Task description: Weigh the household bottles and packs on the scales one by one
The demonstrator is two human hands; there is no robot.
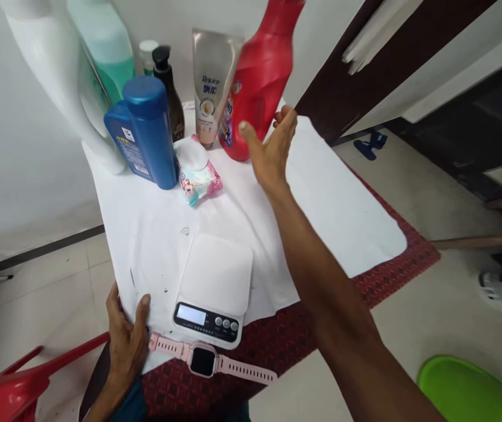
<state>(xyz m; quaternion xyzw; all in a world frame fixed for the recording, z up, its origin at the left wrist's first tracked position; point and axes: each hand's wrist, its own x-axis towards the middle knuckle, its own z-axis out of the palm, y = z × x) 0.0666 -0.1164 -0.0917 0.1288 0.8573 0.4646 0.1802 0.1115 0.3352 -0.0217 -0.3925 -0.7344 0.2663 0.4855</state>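
A tall red detergent bottle (262,76) leans to the right at the back of the white-covered table. My right hand (272,149) is at its lower right side, thumb in front of the red plastic and fingers spread behind; whether it touches the bottle I cannot tell. My left hand (128,334) rests at the table's left edge, thumb on the cloth and fingers apart over the side. Between me and the bottles lies a white kitchen scale (218,278) with a lit display and a bare platform. A pink smartwatch (202,360) lies stretched out before it.
Left of the red bottle stand a silver Rejoice tube (215,76), a dark pump bottle (169,94), a blue bottle (149,129), a green-liquid bottle (116,70) and a white jug (53,70). A wipes packet (200,179) lies before them. A red chair (17,381) and green stool (465,387) flank the table.
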